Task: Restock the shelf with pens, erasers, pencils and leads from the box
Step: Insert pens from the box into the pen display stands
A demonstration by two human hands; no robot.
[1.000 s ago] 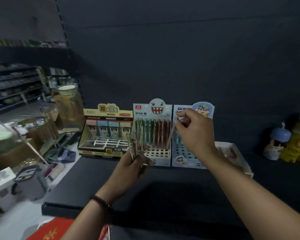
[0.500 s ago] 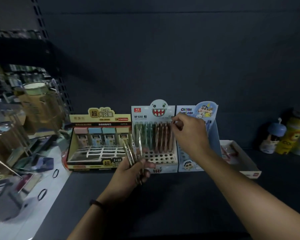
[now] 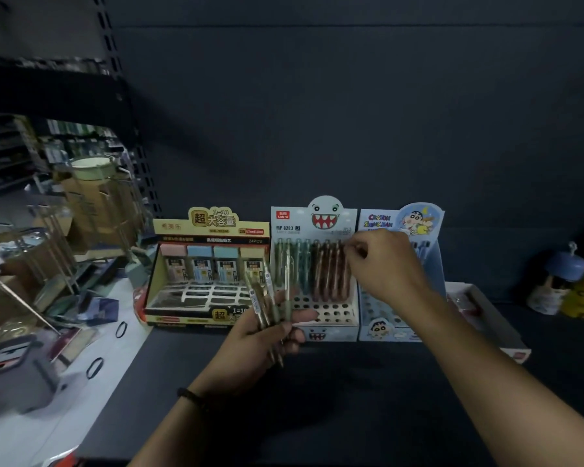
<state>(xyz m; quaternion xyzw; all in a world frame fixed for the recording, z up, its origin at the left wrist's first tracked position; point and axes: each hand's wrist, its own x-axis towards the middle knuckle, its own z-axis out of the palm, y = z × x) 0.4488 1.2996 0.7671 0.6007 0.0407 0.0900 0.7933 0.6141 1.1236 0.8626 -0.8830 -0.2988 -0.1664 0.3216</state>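
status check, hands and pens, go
Left hand holds pen bundle. Right hand pinches brown pen in shark display box. Front holes unobstructed.

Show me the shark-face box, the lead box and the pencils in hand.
shark-face box [image 3: 338, 313]: head view, holed front tray.
lead box [image 3: 213, 220]: head view, yellow header card.
pencils in hand [image 3: 269, 294]: head view, upper barrels.

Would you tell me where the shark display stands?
Head view, centre: the shark display stands between the yellow lead box, left, and the Crayon display, right.

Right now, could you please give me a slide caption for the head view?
Right hand pinches a pencil standing in the shark-face display box while the left hand holds spare pencils.
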